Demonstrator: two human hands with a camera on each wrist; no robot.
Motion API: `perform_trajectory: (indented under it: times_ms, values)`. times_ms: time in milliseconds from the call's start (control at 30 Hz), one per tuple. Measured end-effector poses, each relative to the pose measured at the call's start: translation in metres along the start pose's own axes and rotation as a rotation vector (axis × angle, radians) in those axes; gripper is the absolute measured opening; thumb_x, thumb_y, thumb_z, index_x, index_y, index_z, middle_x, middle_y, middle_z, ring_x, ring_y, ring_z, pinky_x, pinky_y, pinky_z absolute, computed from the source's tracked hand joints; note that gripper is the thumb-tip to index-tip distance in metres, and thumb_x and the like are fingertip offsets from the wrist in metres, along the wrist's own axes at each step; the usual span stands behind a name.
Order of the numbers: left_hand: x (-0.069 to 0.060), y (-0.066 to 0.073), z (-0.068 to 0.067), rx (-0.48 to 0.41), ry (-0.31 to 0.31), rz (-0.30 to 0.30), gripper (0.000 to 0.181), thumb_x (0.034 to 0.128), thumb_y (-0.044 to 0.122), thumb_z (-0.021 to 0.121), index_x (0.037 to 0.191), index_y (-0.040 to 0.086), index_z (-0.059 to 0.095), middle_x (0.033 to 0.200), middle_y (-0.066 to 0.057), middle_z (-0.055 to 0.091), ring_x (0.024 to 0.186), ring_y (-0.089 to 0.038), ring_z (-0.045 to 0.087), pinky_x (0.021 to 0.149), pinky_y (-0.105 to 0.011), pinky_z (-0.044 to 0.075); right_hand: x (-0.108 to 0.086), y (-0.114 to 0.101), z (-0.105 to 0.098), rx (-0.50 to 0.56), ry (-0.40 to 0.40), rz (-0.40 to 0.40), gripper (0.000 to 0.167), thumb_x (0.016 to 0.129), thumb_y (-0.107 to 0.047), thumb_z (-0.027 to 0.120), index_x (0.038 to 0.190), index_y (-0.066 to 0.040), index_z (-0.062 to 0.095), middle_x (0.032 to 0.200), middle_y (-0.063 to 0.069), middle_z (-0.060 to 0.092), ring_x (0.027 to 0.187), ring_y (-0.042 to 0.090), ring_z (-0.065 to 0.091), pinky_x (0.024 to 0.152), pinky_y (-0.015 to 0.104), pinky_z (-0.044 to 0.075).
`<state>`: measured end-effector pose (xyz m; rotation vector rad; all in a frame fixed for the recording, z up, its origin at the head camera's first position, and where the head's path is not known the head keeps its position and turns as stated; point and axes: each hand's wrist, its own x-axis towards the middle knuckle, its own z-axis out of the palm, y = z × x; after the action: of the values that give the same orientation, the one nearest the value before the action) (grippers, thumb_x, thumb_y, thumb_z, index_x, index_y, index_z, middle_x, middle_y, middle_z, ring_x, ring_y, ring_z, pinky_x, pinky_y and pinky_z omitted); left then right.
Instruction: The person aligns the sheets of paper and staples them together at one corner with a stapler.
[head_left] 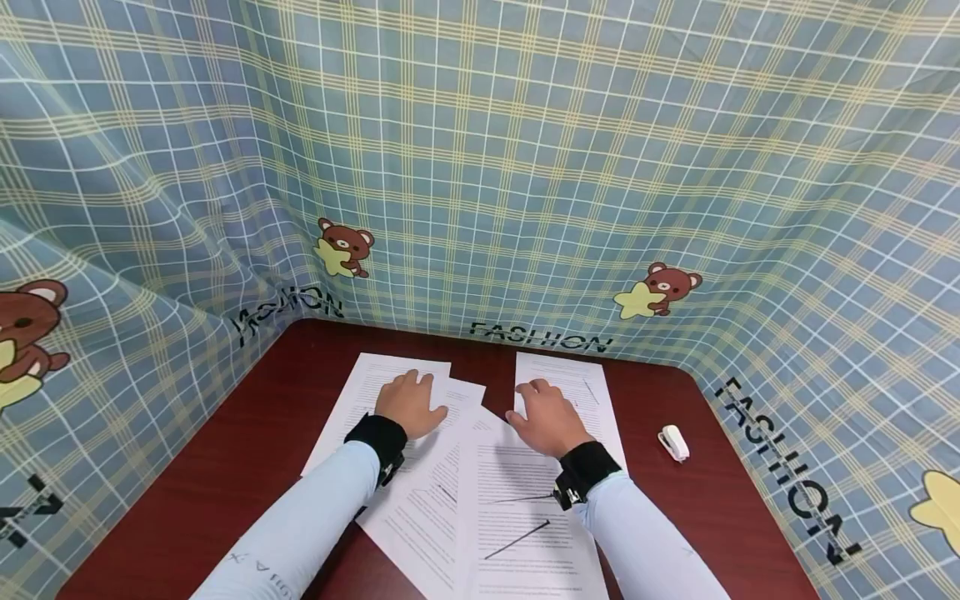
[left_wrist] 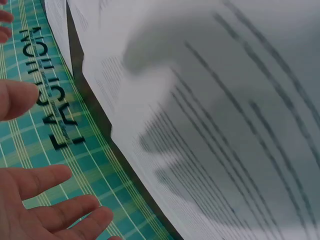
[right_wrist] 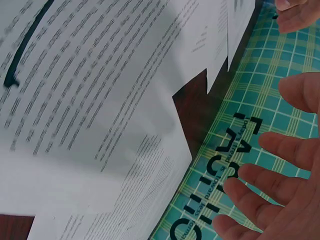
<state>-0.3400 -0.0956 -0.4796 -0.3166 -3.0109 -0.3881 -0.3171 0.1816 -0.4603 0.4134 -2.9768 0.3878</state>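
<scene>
Several printed sheets (head_left: 427, 525) lie overlapping on the dark red table, some with black pen strokes. My left hand (head_left: 411, 405) is over the left sheets, its fingers spread and relaxed; the left wrist view shows the hand (left_wrist: 55, 205) holding nothing, with its shadow on the paper (left_wrist: 125, 100). Over the right sheets is my right hand (head_left: 550, 418), fingers loosely bent and apart. In the right wrist view that hand (right_wrist: 280, 185) has nothing between its fingers, beside the printed paper (right_wrist: 140, 100). Whether either hand touches the paper, I cannot tell.
A small white stapler-like object (head_left: 673, 443) lies on the table to the right of the sheets. Bare dark red tabletop (head_left: 225, 467) shows at the left. A blue plaid curtain (head_left: 480, 167) with bears and lettering stands behind the table and at both sides.
</scene>
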Motion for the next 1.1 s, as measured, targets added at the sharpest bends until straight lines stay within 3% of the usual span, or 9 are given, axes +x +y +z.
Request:
perform_trajectory:
  times_ms: [267, 467, 633, 933, 1100]
  values:
    - [-0.002, -0.040, -0.006, 0.077, 0.045, -0.073, 0.066, 0.0964, 0.046, 0.064, 0.143, -0.001, 0.056, 0.139, -0.027, 0.057, 0.122, -0.046, 0.058, 0.099, -0.061, 0.047, 0.003, -0.017, 0.004, -0.005, 0.034, -0.049, 0.040, 0.100, -0.034, 0.066, 0.132, -0.011, 0.068, 0.134, 0.015, 0.064, 0.122, 0.034, 0.062, 0.098, 0.048, 0.054]
    - [-0.005, -0.059, -0.013, 0.102, 0.071, -0.107, 0.067, 0.0951, 0.046, 0.066, 0.140, -0.003, 0.058, 0.132, -0.027, 0.061, 0.116, -0.046, 0.060, 0.096, -0.060, 0.050, 0.006, -0.024, 0.018, 0.040, 0.068, -0.037, 0.036, 0.098, -0.029, 0.066, 0.127, -0.008, 0.071, 0.124, 0.015, 0.067, 0.111, 0.033, 0.065, 0.089, 0.047, 0.057]
    - [-0.011, -0.070, -0.016, 0.090, 0.071, -0.155, 0.067, 0.0945, 0.045, 0.067, 0.138, -0.005, 0.058, 0.130, -0.028, 0.061, 0.114, -0.046, 0.059, 0.095, -0.061, 0.050, 0.009, -0.034, 0.031, 0.023, 0.068, -0.026, 0.035, 0.097, -0.030, 0.068, 0.123, -0.008, 0.072, 0.113, 0.012, 0.069, 0.097, 0.028, 0.066, 0.079, 0.043, 0.057]
    - [-0.020, -0.096, -0.013, 0.027, 0.056, -0.237, 0.060, 0.0925, 0.047, 0.068, 0.117, -0.008, 0.067, 0.111, -0.027, 0.058, 0.098, -0.043, 0.058, 0.087, -0.060, 0.051, 0.014, -0.062, 0.038, -0.023, 0.048, -0.029, 0.039, 0.096, -0.036, 0.069, 0.124, -0.010, 0.073, 0.118, 0.011, 0.070, 0.100, 0.031, 0.069, 0.084, 0.046, 0.058]
    - [-0.023, -0.102, -0.014, -0.021, 0.011, -0.302, 0.059, 0.0919, 0.046, 0.068, 0.115, -0.008, 0.068, 0.112, -0.030, 0.056, 0.096, -0.044, 0.058, 0.087, -0.061, 0.050, 0.020, -0.075, 0.046, -0.030, 0.037, 0.001, 0.033, 0.096, -0.038, 0.069, 0.111, -0.010, 0.076, 0.105, 0.009, 0.071, 0.086, 0.024, 0.066, 0.078, 0.043, 0.058]
